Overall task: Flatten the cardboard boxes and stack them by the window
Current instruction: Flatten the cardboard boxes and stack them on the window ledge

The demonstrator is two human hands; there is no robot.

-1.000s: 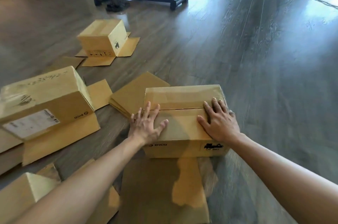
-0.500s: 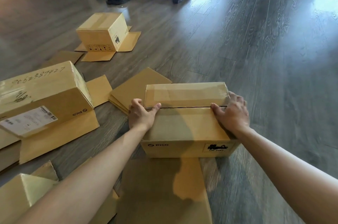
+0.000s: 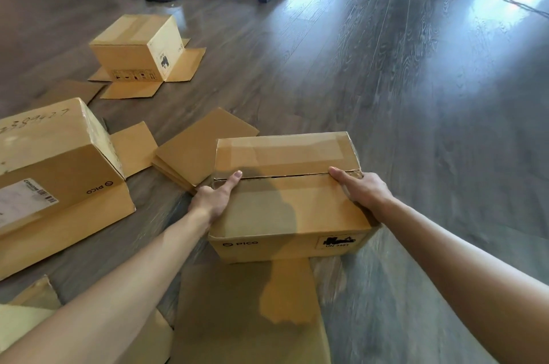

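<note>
Left hand [image 3: 212, 200] grips the left end of the brown rectangular cardboard box [image 3: 289, 200] on the grey wood floor [image 3: 416, 96], thumb along the top seam, fingers hidden down the side; right hand [image 3: 361, 188] clasps the right end likewise, fingers also unseen.

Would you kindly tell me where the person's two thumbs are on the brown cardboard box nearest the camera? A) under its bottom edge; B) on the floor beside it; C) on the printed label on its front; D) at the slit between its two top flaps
D: the left hand and right hand grip the brown cardboard box at its sides, each thumb reaching onto the top at the slit.
</note>
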